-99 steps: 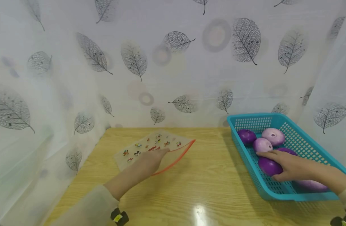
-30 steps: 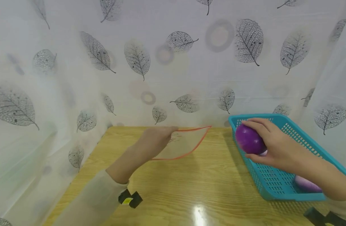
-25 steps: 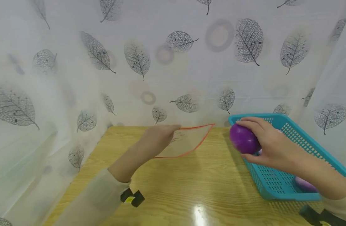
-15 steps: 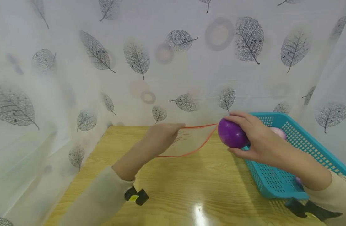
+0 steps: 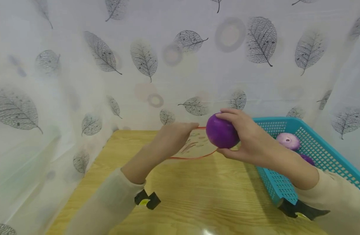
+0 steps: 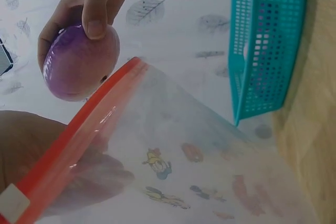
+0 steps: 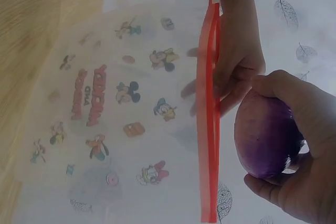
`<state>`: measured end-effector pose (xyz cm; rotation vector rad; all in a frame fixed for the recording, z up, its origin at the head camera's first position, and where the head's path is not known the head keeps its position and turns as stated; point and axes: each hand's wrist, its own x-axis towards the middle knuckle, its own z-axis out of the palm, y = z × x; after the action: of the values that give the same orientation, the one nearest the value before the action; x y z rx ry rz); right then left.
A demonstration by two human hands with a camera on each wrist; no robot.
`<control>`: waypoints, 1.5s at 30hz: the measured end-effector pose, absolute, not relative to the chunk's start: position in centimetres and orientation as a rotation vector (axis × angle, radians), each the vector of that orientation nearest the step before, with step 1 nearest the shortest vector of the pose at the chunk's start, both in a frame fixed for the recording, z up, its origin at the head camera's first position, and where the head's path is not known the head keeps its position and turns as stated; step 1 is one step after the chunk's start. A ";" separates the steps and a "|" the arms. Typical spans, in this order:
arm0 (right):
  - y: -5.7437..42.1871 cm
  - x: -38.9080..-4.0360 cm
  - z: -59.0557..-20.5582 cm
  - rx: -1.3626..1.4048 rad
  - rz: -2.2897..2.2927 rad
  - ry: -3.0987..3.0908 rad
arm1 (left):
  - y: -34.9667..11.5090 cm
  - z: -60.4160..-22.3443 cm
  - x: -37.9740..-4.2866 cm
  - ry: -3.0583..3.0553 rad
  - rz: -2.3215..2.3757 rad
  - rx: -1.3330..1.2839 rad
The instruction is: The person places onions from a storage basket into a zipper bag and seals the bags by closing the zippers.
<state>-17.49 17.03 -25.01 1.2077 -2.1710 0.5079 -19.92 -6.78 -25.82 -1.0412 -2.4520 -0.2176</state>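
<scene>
My left hand (image 5: 174, 138) holds a translucent zip bag (image 5: 194, 147) by its red-edged mouth, which gapes toward the right. Cartoon figures and red lettering cover the bag, seen best in the right wrist view; some left fingers show through the film there. My right hand (image 5: 247, 137) grips a round purple onion (image 5: 221, 132), thumb below and fingers over the top. The onion is glossy, paler on one side with a small dark spot in the left wrist view. It hangs in the air right at the bag's mouth, outside it.
A turquoise plastic basket (image 5: 318, 140) stands on the right of the wooden table (image 5: 197, 192). In it lie a pale lilac onion (image 5: 288, 141) and a darker purple one (image 5: 307, 159); my right arm hides part of it. A leaf-print sheet hangs behind.
My right hand has picked the purple onion out of the basket and carried it left to the bag. My left hand has lifted the bag and shifted it slightly right, its mouth held apart.
</scene>
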 end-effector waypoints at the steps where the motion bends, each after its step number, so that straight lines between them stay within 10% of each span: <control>1: 16.8 -17.5 -24.9 1.218 0.508 -2.155 | -6.7 -25.7 -19.9 -2.458 -0.232 -1.042; 45: 15.9 -17.9 -25.6 1.257 0.400 -2.135 | -6.6 -23.6 -20.4 -2.529 -0.461 -1.051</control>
<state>-17.94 15.92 -25.56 1.2575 -2.1354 0.4000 -20.40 -6.62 -23.55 -1.0510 -2.5288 -0.4613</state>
